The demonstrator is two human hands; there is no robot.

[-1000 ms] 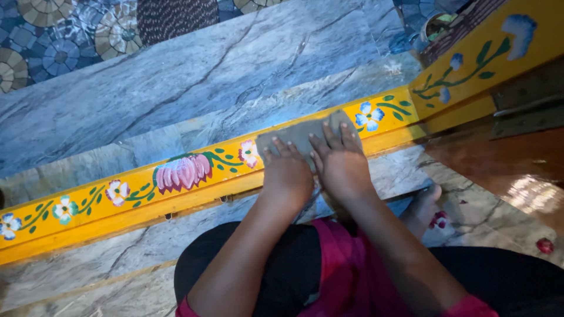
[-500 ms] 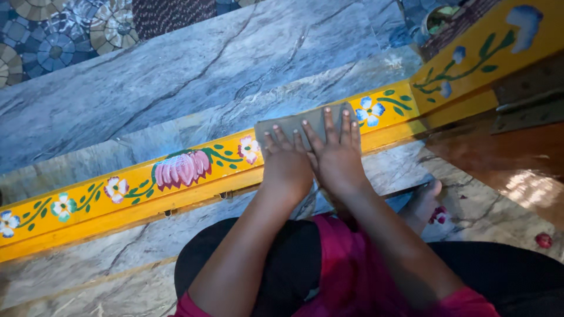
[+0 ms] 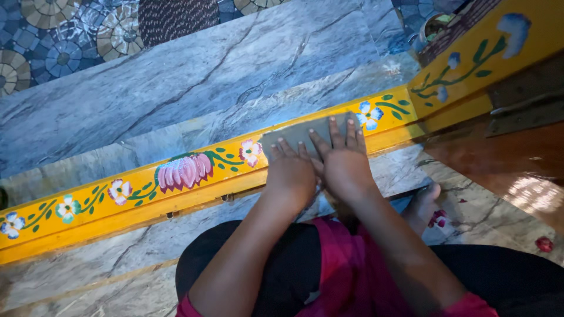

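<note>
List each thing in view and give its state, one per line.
Grey sheet: flat on the yellow threshold, pressed under both hands.
Left hand: palm down, fingers on the sheet.
Right hand: palm down, fingers spread on the sheet.
Yellow threshold: painted with flowers, paint intact where visible.
Marble step: bare, veined grey.
Foot: bare, resting on the floor.

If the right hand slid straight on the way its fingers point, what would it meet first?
The right hand lies flat on the grey sheet. Straight ahead, its fingertips would likely cross the yellow painted sill's far edge onto the grey marble step.
</note>
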